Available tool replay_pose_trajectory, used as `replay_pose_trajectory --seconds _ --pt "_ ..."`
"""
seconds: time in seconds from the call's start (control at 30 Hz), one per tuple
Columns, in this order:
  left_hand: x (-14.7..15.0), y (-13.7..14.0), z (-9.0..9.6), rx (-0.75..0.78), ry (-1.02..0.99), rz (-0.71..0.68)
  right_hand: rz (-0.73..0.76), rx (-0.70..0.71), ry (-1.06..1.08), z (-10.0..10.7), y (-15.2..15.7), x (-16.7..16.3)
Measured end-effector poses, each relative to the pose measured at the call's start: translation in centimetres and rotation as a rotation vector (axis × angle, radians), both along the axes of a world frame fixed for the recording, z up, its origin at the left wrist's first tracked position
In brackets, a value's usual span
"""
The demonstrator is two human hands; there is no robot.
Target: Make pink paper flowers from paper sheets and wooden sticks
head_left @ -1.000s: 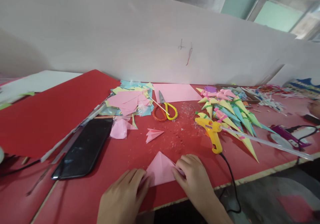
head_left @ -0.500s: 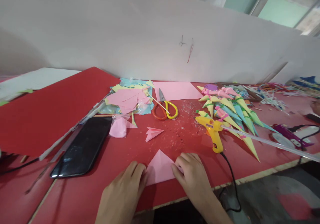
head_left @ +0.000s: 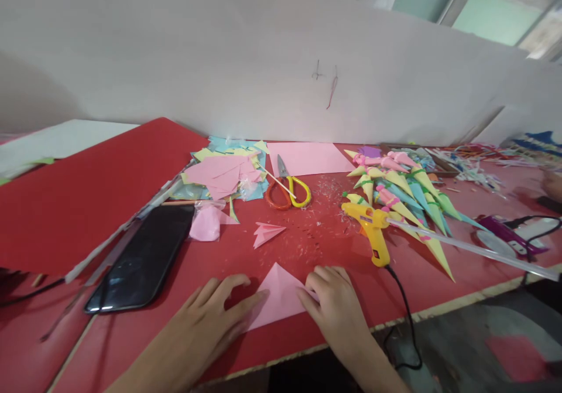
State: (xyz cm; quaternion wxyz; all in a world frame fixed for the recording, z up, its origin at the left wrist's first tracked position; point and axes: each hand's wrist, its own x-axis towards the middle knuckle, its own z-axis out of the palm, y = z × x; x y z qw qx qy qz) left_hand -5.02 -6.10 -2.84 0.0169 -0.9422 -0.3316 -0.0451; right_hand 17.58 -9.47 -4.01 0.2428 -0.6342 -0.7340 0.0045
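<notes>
A pink sheet of paper (head_left: 279, 296), folded into a triangle with its point away from me, lies on the red table near the front edge. My left hand (head_left: 211, 317) has its fingers apart, the thumb resting on the paper's left part. On the right corner, my right hand (head_left: 336, 302) pinches the paper between thumb and curled fingers. Just beyond lies a small pleated pink paper piece (head_left: 267, 234). Scissors (head_left: 288, 191) with one red and one yellow handle lie farther back, a thin white stick across them.
A yellow glue gun (head_left: 367, 229) with a long clear stick lies right, its cord over the table edge. Behind it are several paper cones (head_left: 408, 191). Left are a black phone (head_left: 143, 258) and red board (head_left: 96, 188). Paper scraps (head_left: 219, 173) lie behind. Another person's hand (head_left: 552, 183) shows far right.
My left hand has let go of the paper's left corner, opened its fingers and shifted left, with the thumb now on the paper. My right hand stays on the right corner.
</notes>
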Motion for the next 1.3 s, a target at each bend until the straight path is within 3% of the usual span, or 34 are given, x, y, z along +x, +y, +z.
replay_pose_trajectory --seconds 0.2,0.4,0.63,0.87,1.3 --pt "0.5 0.3 2.1 -0.051 0.125 -0.089 0.012 -0.009 -0.01 0.1 0.1 0.0" --pt "3.7 -0.9 1.8 -0.261 0.011 -0.162 -0.001 -0.038 0.003 0.2 -0.1 0.0" --pt "3.5 -1.6 2.5 -0.41 -0.001 -0.117 -0.01 -0.064 0.003 0.4 -0.1 0.0" --pt "2.5 -1.4 1.9 -0.398 0.033 -0.136 -0.004 -0.057 0.005 0.3 0.0 0.0" --pt "-3.1 -2.3 0.7 -0.293 0.008 -0.101 -0.015 -0.031 -0.038 0.5 -0.2 0.0"
